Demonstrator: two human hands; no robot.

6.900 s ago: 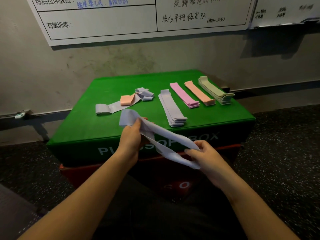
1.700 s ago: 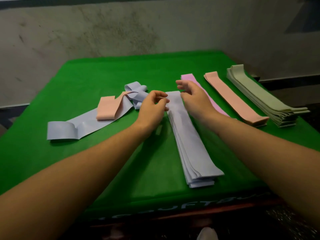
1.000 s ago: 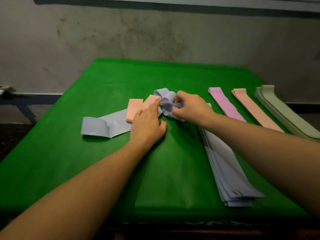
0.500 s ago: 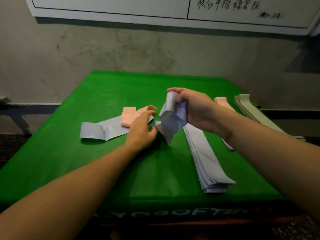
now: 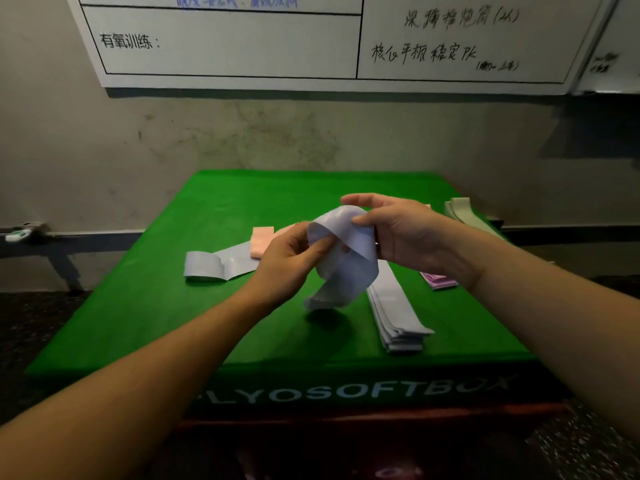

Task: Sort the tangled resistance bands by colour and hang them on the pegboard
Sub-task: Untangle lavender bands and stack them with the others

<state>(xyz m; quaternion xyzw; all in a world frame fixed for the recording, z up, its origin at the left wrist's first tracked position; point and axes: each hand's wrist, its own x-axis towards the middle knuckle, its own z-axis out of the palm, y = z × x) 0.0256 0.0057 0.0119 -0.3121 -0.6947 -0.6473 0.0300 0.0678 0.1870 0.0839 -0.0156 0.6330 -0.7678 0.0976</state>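
Both hands hold a lavender band [image 5: 346,268] up over the green box [image 5: 173,317]. My left hand [image 5: 291,261] pinches its left edge and my right hand [image 5: 398,233] pinches its top loop; the lower end hangs curled. Flat on the box beneath lies a stack of lavender bands [image 5: 394,306]. To the left rest another lavender band [image 5: 214,265] and a peach band [image 5: 261,239]. My right arm hides most of the pink stack [image 5: 441,281] and all but the far end of the sage green stack [image 5: 460,209].
The green box stands on a red box [image 5: 346,420], against a grey wall. A whiteboard [image 5: 242,39] with handwriting hangs above it. Dark speckled floor [image 5: 41,323] lies on both sides. A metal rail [image 5: 52,237] runs along the wall at the left.
My right hand lifted the lavender band out of the tangle and higher over the box. My left hand left the box top and took hold of the band's edge.
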